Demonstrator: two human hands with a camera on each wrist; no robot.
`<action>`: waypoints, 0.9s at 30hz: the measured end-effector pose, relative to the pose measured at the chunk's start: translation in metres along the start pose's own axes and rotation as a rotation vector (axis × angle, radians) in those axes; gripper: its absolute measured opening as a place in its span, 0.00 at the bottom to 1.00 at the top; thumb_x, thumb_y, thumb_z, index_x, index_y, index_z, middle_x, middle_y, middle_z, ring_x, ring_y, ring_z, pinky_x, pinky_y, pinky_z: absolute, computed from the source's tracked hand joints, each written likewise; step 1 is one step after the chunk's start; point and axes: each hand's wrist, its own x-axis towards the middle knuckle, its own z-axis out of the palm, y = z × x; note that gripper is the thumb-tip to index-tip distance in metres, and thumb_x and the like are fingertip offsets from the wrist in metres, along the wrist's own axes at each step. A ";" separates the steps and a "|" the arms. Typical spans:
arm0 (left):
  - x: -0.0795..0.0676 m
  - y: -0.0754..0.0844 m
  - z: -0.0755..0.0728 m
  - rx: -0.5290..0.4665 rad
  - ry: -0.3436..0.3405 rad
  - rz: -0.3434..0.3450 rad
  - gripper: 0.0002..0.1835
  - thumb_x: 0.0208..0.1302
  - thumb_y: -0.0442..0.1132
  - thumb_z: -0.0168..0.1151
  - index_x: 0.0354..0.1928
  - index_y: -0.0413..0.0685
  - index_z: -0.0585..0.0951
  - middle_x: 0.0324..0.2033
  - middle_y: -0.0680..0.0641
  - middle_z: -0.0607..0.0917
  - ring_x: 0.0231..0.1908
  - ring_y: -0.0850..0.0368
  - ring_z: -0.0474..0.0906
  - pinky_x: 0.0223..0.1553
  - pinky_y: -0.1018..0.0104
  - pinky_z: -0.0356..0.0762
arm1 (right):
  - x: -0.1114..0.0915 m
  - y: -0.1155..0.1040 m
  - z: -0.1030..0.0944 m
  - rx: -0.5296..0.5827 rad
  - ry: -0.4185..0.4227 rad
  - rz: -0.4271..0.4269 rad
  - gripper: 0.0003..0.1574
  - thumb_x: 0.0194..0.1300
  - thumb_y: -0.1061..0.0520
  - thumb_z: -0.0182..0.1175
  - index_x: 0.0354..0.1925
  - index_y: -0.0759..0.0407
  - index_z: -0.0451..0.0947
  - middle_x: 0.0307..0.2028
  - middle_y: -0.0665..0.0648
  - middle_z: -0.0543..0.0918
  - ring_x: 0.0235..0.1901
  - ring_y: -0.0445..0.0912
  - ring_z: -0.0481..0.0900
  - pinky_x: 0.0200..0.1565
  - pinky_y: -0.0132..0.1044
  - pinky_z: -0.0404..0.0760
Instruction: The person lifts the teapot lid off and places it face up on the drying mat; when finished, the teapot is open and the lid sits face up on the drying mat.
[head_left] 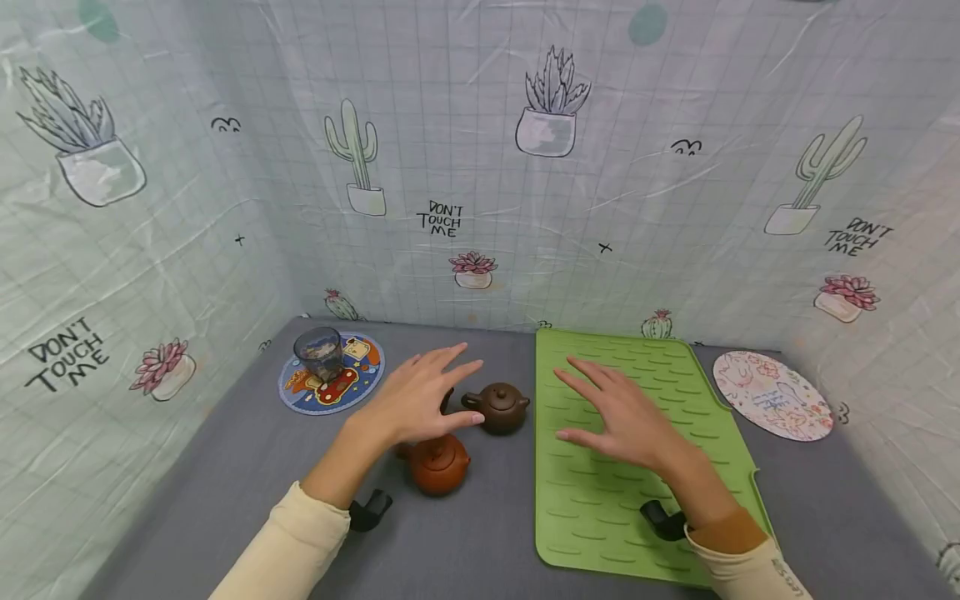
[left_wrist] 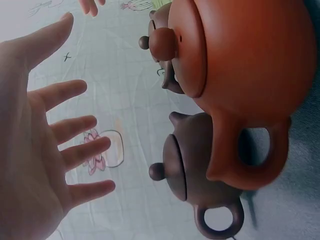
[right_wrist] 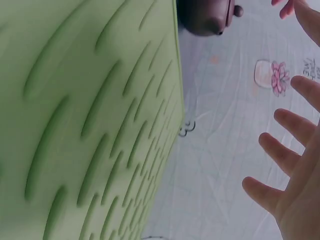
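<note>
My left hand [head_left: 422, 402] hovers over the teapots with its fingers spread, holding nothing. Below its thumb stands an orange-brown clay teapot [head_left: 438, 468], upright on the grey table. A dark brown teapot [head_left: 504, 410] stands just beyond the thumb tip. Another dark teapot [left_wrist: 192, 155] shows in the left wrist view beside the orange-brown one; in the head view the left hand mostly covers it. My right hand [head_left: 618, 417], fingers apart and grasping nothing, is held above a green ridged mat [head_left: 592, 517].
At the back left, a dark see-through glass [head_left: 320, 354] stands on a round blue patterned coaster [head_left: 300, 398]. A white coaster with pink drawings [head_left: 772, 396] lies right of the mat. Printed cloth walls [head_left: 420, 275] enclose the grey table [head_left: 480, 533] at the back and sides.
</note>
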 end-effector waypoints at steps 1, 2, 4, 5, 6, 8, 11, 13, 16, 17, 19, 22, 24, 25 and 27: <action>-0.003 -0.001 0.000 -0.004 -0.001 -0.006 0.42 0.66 0.74 0.53 0.78 0.67 0.64 0.80 0.47 0.60 0.78 0.44 0.60 0.74 0.35 0.62 | 0.001 -0.003 0.001 0.000 -0.002 -0.006 0.55 0.63 0.27 0.63 0.80 0.39 0.56 0.79 0.57 0.61 0.74 0.62 0.66 0.68 0.67 0.68; -0.005 -0.001 -0.001 -0.010 0.000 -0.012 0.42 0.65 0.74 0.53 0.78 0.68 0.64 0.80 0.47 0.60 0.78 0.44 0.60 0.74 0.35 0.62 | 0.002 -0.005 0.001 0.001 -0.004 -0.011 0.55 0.63 0.27 0.63 0.80 0.39 0.56 0.79 0.57 0.61 0.74 0.62 0.66 0.68 0.67 0.68; -0.011 -0.002 -0.002 -0.018 0.011 -0.017 0.42 0.65 0.74 0.54 0.77 0.67 0.65 0.79 0.46 0.61 0.77 0.43 0.62 0.73 0.36 0.64 | 0.003 -0.011 0.002 0.004 -0.011 -0.020 0.55 0.63 0.26 0.63 0.80 0.38 0.55 0.79 0.57 0.61 0.75 0.62 0.66 0.68 0.68 0.68; -0.014 -0.002 -0.002 -0.021 0.020 -0.019 0.42 0.65 0.74 0.55 0.77 0.67 0.66 0.79 0.46 0.62 0.76 0.43 0.63 0.72 0.36 0.65 | 0.004 -0.014 0.003 0.011 -0.012 -0.024 0.55 0.63 0.26 0.63 0.80 0.38 0.55 0.79 0.56 0.62 0.75 0.62 0.66 0.68 0.68 0.67; -0.017 -0.003 -0.003 -0.020 0.030 -0.020 0.42 0.64 0.74 0.55 0.76 0.67 0.67 0.78 0.46 0.63 0.76 0.42 0.64 0.72 0.36 0.66 | 0.005 -0.017 0.003 0.021 -0.014 -0.026 0.55 0.62 0.26 0.63 0.80 0.37 0.55 0.79 0.56 0.62 0.74 0.62 0.66 0.69 0.68 0.67; -0.022 -0.004 -0.004 -0.022 0.049 -0.024 0.41 0.64 0.74 0.56 0.76 0.67 0.68 0.77 0.46 0.65 0.74 0.42 0.67 0.70 0.37 0.68 | 0.007 -0.023 0.003 0.042 -0.015 -0.034 0.55 0.62 0.26 0.63 0.80 0.37 0.56 0.79 0.56 0.62 0.74 0.61 0.67 0.69 0.67 0.67; -0.028 -0.004 -0.006 -0.027 0.067 -0.037 0.42 0.62 0.74 0.58 0.75 0.67 0.69 0.76 0.47 0.67 0.72 0.43 0.70 0.69 0.39 0.71 | 0.011 -0.032 0.005 0.072 -0.018 -0.046 0.54 0.63 0.26 0.63 0.79 0.35 0.56 0.79 0.54 0.62 0.74 0.59 0.68 0.69 0.66 0.68; -0.032 -0.004 -0.007 -0.032 0.071 -0.048 0.42 0.62 0.74 0.59 0.75 0.68 0.69 0.75 0.47 0.68 0.71 0.43 0.71 0.67 0.40 0.73 | 0.014 -0.038 0.006 0.083 -0.028 -0.056 0.54 0.63 0.25 0.62 0.79 0.35 0.56 0.79 0.53 0.62 0.74 0.58 0.68 0.70 0.65 0.68; -0.039 -0.004 -0.008 -0.047 0.081 -0.059 0.42 0.60 0.74 0.61 0.74 0.67 0.71 0.73 0.47 0.71 0.68 0.44 0.74 0.63 0.41 0.76 | 0.019 -0.048 0.009 0.092 -0.052 -0.067 0.53 0.64 0.24 0.60 0.79 0.36 0.57 0.79 0.51 0.62 0.75 0.57 0.68 0.70 0.64 0.68; -0.042 -0.005 -0.008 -0.053 0.086 -0.062 0.42 0.60 0.73 0.62 0.73 0.67 0.72 0.72 0.48 0.72 0.66 0.45 0.75 0.61 0.42 0.77 | 0.020 -0.051 0.010 0.096 -0.059 -0.074 0.52 0.64 0.24 0.60 0.79 0.37 0.57 0.79 0.51 0.62 0.75 0.57 0.67 0.70 0.64 0.68; -0.047 -0.005 -0.007 -0.069 0.091 -0.069 0.41 0.59 0.72 0.64 0.72 0.66 0.73 0.70 0.48 0.73 0.64 0.47 0.76 0.59 0.44 0.79 | 0.024 -0.058 0.013 0.103 -0.070 -0.089 0.52 0.64 0.25 0.60 0.79 0.38 0.59 0.79 0.51 0.63 0.75 0.57 0.67 0.70 0.64 0.68; -0.055 -0.007 -0.004 -0.095 0.093 -0.085 0.40 0.57 0.71 0.67 0.70 0.64 0.76 0.67 0.48 0.75 0.61 0.48 0.78 0.56 0.45 0.80 | 0.028 -0.068 0.018 0.114 -0.083 -0.118 0.50 0.65 0.25 0.60 0.78 0.37 0.60 0.78 0.51 0.63 0.75 0.55 0.67 0.71 0.63 0.68; -0.060 -0.007 -0.001 -0.109 0.084 -0.105 0.40 0.57 0.71 0.67 0.69 0.63 0.77 0.66 0.47 0.76 0.60 0.47 0.79 0.55 0.45 0.81 | 0.030 -0.075 0.021 0.115 -0.094 -0.137 0.50 0.65 0.25 0.60 0.78 0.36 0.59 0.78 0.51 0.64 0.75 0.55 0.67 0.70 0.62 0.69; -0.063 -0.008 0.000 -0.116 0.082 -0.115 0.40 0.57 0.70 0.68 0.69 0.62 0.77 0.66 0.47 0.77 0.59 0.47 0.80 0.54 0.45 0.81 | 0.032 -0.078 0.023 0.118 -0.096 -0.149 0.49 0.65 0.26 0.60 0.78 0.37 0.60 0.78 0.51 0.64 0.75 0.55 0.68 0.70 0.62 0.69; -0.068 -0.008 0.004 -0.125 0.077 -0.136 0.40 0.57 0.70 0.69 0.68 0.60 0.78 0.65 0.47 0.78 0.57 0.46 0.81 0.52 0.45 0.82 | 0.034 -0.084 0.026 0.122 -0.105 -0.176 0.49 0.66 0.27 0.60 0.78 0.38 0.60 0.78 0.53 0.65 0.75 0.55 0.68 0.70 0.62 0.70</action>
